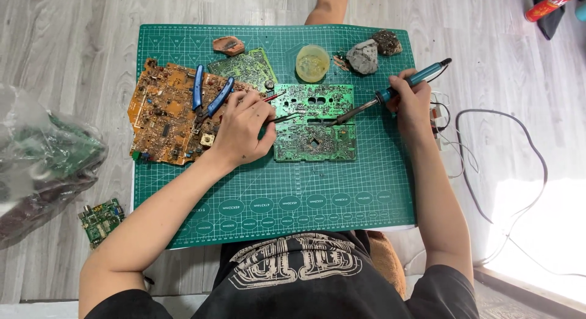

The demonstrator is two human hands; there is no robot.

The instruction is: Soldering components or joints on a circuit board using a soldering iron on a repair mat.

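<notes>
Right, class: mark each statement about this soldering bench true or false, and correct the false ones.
1. The right hand holds a soldering iron. True.
2. The iron's tip rests on the orange board. False: it is on the green board.
3. Blue-handled cutters lie on the orange board. True.
4. The left hand is empty. False: it holds tweezers.
5. The mat is red. False: green.

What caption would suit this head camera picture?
Right hand holds a soldering iron to a green circuit board; left hand holds tweezers.
</notes>
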